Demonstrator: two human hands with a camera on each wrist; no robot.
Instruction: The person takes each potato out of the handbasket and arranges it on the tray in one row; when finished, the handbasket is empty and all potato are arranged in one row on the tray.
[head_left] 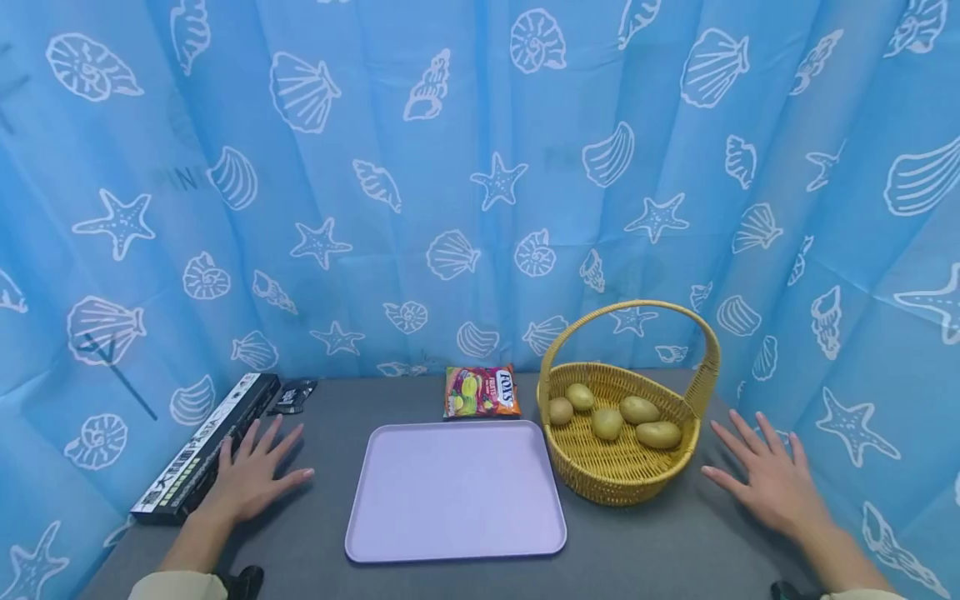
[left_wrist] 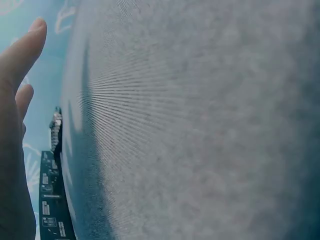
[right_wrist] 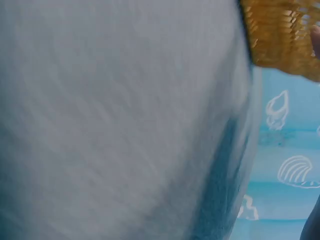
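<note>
My left hand (head_left: 251, 475) is spread with straight fingers above the left part of the table, holding nothing. Beside it lies a long black and white box (head_left: 202, 450), partly hidden by the hand, with a small black packet (head_left: 294, 397) past the fingertips. In the left wrist view, the thumb (left_wrist: 22, 55) shows at the left edge. On the right, my right hand (head_left: 772, 479) also has its fingers spread, with nothing in it. Nearest to that hand stands a yellow wicker basket (head_left: 600, 487) with a tall handle, holding several potatoes (head_left: 658, 435).
A pale purple tray (head_left: 456, 492) lies on the grey tabletop (head_left: 322, 450) between the hands. Behind it, a colourful Fox's fruits sweets bag (head_left: 482, 392) lies near the back edge. A blue curtain (head_left: 420, 200) with white shell prints hangs behind and along both sides.
</note>
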